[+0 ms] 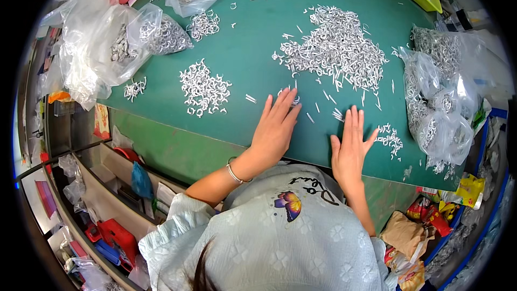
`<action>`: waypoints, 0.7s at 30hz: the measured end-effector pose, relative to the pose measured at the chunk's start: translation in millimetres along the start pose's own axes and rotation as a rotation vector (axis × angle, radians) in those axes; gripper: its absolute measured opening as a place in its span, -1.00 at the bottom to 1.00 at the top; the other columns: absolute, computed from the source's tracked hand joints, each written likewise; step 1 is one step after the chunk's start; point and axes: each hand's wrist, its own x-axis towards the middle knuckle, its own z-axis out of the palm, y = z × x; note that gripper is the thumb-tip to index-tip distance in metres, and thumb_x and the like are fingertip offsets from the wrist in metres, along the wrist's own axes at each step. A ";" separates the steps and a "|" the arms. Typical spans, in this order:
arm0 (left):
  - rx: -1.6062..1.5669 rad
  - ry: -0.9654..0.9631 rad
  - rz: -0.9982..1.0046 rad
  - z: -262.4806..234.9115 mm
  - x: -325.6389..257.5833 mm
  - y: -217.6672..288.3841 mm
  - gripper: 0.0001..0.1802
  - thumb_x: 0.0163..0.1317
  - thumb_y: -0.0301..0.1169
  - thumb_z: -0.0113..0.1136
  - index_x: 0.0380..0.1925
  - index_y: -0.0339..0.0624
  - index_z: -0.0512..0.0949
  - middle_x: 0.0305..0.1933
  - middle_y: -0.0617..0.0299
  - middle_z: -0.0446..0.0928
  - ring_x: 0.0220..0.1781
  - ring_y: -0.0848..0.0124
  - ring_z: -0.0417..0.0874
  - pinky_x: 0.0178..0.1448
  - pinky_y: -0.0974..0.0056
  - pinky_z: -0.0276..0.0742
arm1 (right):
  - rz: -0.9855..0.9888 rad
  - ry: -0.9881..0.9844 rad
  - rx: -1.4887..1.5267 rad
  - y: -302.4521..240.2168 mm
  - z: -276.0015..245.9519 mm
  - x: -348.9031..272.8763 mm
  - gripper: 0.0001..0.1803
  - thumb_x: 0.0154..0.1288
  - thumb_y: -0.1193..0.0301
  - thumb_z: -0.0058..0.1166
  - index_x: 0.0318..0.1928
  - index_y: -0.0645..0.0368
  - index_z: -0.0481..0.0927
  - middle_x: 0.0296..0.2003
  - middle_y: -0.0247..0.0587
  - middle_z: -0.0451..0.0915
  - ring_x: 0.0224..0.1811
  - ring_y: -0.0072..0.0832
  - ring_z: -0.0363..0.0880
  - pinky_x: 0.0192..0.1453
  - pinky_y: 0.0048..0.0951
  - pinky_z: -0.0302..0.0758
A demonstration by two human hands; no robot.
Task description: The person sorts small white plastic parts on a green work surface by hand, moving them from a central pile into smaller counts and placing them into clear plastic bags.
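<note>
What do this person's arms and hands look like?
The left hand and right hand wear no gloves. A silvery bangle circles the left wrist. The pale, ruffled left sleeve leaves much of the forearm uncovered.

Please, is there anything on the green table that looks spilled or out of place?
A few slim silvery pieces lie scattered between the left hand and right hand, apart from the large pile, so they look like strays.
</note>
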 end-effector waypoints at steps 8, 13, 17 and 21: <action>0.001 0.111 0.005 -6.6 -3.7 6.4 -0.61 0.10 -0.58 0.22 -0.01 -0.22 0.53 0.18 0.11 0.43 0.19 0.13 0.42 0.25 0.04 0.25 | -0.091 -0.042 0.087 -1.0 -9.2 -3.6 -0.26 0.27 0.32 0.09 0.39 0.31 0.14 0.44 -0.02 0.07 0.52 -0.13 -0.06 0.43 0.35 -0.31; 0.076 0.118 -0.019 -2.6 4.9 -2.0 -0.62 0.08 -0.53 0.27 -0.05 -0.17 0.54 -0.05 0.19 0.45 -0.03 0.22 0.44 0.02 0.16 0.24 | -0.174 -0.148 0.111 -14.4 -5.0 1.0 -0.24 0.25 0.32 0.12 0.39 0.31 0.13 0.44 -0.03 0.07 0.52 -0.13 -0.04 0.45 0.32 -0.27; -0.021 0.128 -0.044 -6.3 0.3 -3.1 -0.66 0.09 -0.52 0.27 -0.07 -0.14 0.54 -0.10 0.22 0.44 -0.07 0.25 0.43 -0.02 0.18 0.23 | -0.207 -0.052 0.190 -7.9 -10.6 14.9 -0.26 0.25 0.36 0.12 0.39 0.26 0.15 0.43 -0.04 0.10 0.51 -0.12 -0.01 0.46 0.29 -0.23; 0.035 0.105 -0.029 -9.8 5.6 -3.9 -0.72 0.09 -0.52 0.28 -0.14 -0.14 0.56 -0.14 0.23 0.45 -0.11 0.27 0.45 -0.03 0.19 0.23 | -0.258 -0.060 0.107 -7.5 -6.9 45.2 -0.40 0.28 0.38 0.09 0.30 0.26 0.30 0.40 -0.13 0.17 0.48 -0.13 0.05 0.45 0.29 -0.17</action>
